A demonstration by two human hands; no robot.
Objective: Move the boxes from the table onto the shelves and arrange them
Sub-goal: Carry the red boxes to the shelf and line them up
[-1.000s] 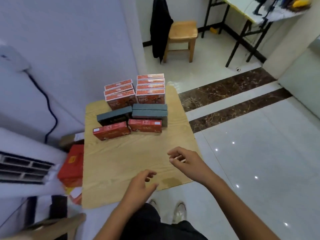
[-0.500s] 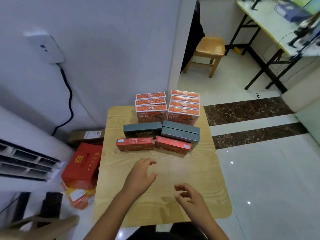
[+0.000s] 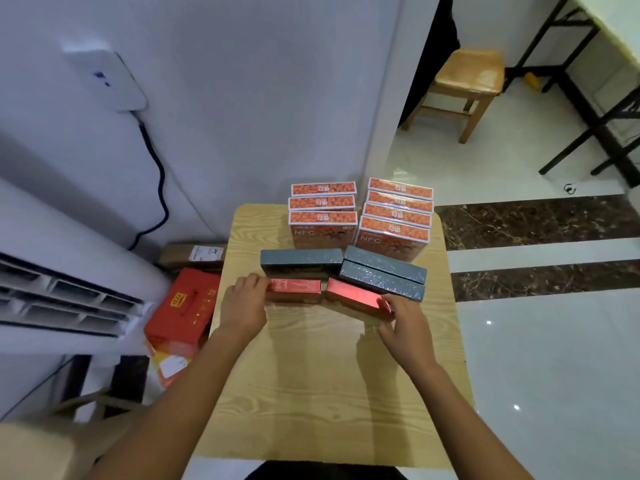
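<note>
Two flat red boxes sit side by side near the middle of the tabletop [image 3: 329, 393]. The left hand [image 3: 244, 303] is curled around the 9 o'clock end of the left red box [image 3: 294, 287], fingers over its top edge. The right hand [image 3: 403, 322] pinches the 3 o'clock end of the right red box [image 3: 355, 296], which is angled with its right end nearer the camera.

At 12 o'clock, right behind them, lie grey boxes [image 3: 381, 275], one on the left and two on the right, and behind those, two rows of orange boxes [image 3: 323, 223] standing upright.

Off the tabletop at 9 o'clock there's a red carton [image 3: 183, 306] on the floor by a white air conditioner [image 3: 69, 271]; a wooden stool [image 3: 464, 84] is at 1 o'clock.

Half a second back both hands were spread and hovering short of the boxes, now they're on them.
</note>
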